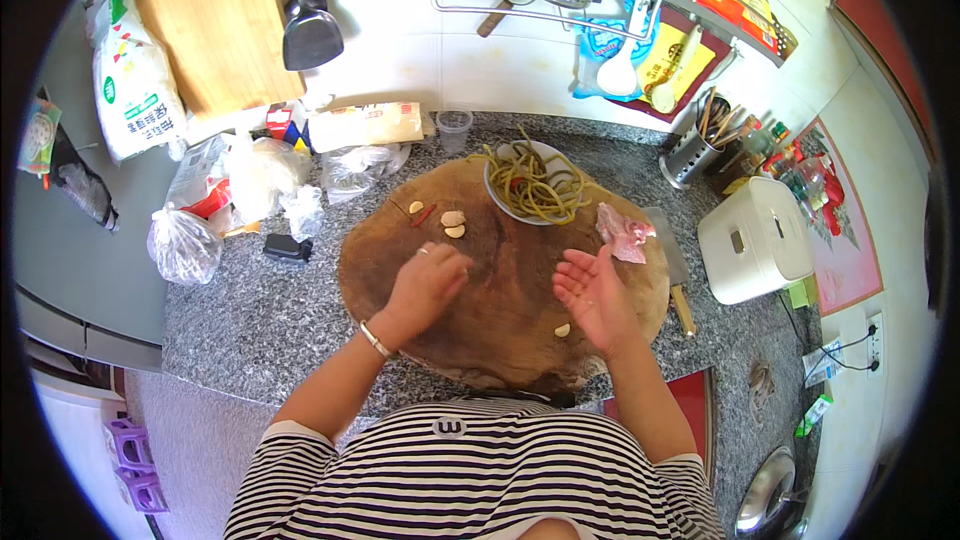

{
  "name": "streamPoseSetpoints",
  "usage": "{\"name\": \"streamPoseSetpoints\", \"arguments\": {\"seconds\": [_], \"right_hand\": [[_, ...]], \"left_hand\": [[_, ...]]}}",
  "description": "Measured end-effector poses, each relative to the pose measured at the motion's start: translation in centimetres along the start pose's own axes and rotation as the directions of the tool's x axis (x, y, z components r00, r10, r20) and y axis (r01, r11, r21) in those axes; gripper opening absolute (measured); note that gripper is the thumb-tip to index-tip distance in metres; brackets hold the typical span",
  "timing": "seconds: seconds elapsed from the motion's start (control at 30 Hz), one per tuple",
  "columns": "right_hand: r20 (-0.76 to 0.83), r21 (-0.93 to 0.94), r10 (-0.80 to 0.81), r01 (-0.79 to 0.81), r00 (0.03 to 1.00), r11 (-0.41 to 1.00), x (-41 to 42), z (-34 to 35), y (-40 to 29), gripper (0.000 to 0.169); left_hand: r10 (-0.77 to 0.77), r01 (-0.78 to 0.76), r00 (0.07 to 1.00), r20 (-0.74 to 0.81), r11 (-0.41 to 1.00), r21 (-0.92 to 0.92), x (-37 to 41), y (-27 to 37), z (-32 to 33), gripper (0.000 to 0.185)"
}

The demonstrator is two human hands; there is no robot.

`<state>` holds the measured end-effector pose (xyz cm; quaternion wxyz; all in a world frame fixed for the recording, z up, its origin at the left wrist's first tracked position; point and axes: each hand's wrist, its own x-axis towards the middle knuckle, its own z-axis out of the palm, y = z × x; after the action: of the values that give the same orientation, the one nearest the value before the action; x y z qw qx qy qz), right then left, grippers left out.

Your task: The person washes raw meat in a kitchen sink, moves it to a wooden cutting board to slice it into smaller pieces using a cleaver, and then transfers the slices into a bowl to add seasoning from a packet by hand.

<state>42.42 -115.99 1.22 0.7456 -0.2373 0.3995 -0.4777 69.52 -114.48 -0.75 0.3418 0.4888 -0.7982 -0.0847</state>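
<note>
Over the left half of a thick round wooden chopping board [495, 300], my left hand [429, 281] is palm down with curled fingers, slightly blurred; whether it holds something is hidden. My right hand [592, 296] is turned palm up on the right side, its fingers apart, with nothing plain to see in it. Beside its wrist lies a garlic clove [562, 331]. Beyond my left hand are a piece of ginger or garlic [453, 219], more garlic cloves [455, 232] and a red chilli [423, 216]. Raw meat [625, 233] lies past my right fingertips.
A bowl of long green beans [536, 180] stands at the board's back edge. A cleaver [670, 255] lies along its right side, near a white appliance [754, 240]. Plastic bags [266, 172] and a black object [288, 248] are on the granite counter [255, 315] at left.
</note>
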Motion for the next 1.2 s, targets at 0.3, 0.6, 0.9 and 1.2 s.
{"name": "streamPoseSetpoints", "arguments": {"seconds": [0.3,0.6,0.9,1.2], "right_hand": [[0.001,-0.7,-0.161,0.116,0.987,0.705,-1.8,-4.0,2.7,0.021],[-0.224,-0.677,-0.436,0.182,0.872,0.713,-3.5,-10.4,2.2,0.016],[0.222,-0.962,-0.697,0.268,0.681,-0.045,-2.5,-14.0,0.8,0.016],[0.344,-0.938,-0.655,0.221,0.672,-0.266,-1.7,-14.0,0.9,0.01]], "left_hand": [[-0.178,0.197,0.978,-0.106,0.959,0.205,-0.8,-6.2,-0.9,0.022],[-0.019,0.028,0.995,-0.103,0.996,0.085,0.1,0.8,0.1,0.027],[0.185,-0.118,0.957,0.224,0.952,-0.283,0.9,8.7,6.9,0.021],[0.148,-0.104,0.945,0.292,0.982,-0.16,0.8,10.0,9.7,0.013]]}}
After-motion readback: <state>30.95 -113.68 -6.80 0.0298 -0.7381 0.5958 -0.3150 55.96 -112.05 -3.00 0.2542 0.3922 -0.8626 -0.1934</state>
